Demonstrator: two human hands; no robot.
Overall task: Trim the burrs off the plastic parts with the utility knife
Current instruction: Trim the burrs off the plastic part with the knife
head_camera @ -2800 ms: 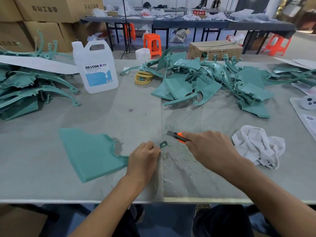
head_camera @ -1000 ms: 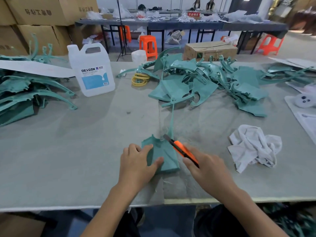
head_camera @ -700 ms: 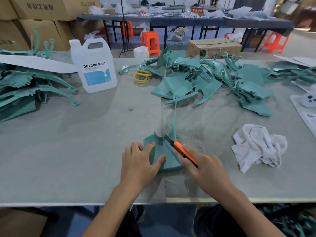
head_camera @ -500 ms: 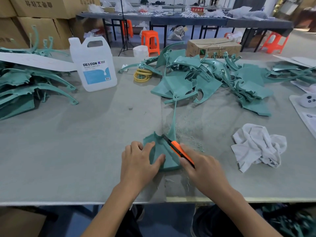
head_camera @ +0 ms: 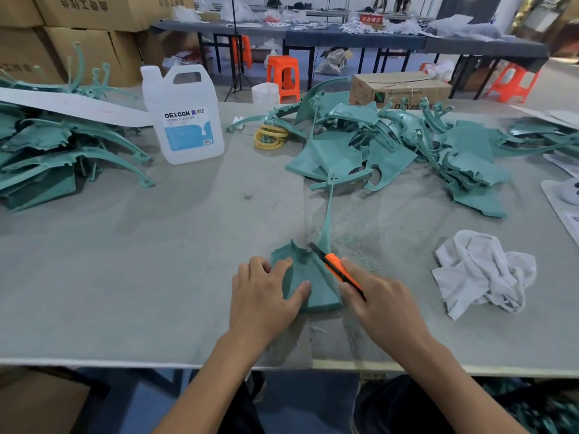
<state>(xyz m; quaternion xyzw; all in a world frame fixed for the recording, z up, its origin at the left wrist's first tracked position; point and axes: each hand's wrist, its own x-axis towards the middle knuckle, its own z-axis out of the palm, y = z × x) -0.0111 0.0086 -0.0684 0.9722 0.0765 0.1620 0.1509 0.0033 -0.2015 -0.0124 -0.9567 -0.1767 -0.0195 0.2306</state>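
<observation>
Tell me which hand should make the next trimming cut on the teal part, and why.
Right. The right hand grips the orange utility knife, its blade at an edge of the teal plastic part. The left hand holds no tool; it presses the part onto the table.

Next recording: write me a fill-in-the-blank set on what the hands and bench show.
The right hand grips an ____ utility knife.
The left hand holds down a flat teal plastic part, the knife along its ____ edge.
The label on the white plastic jug reads ____.
Missing: orange; right; DEXCON.
</observation>
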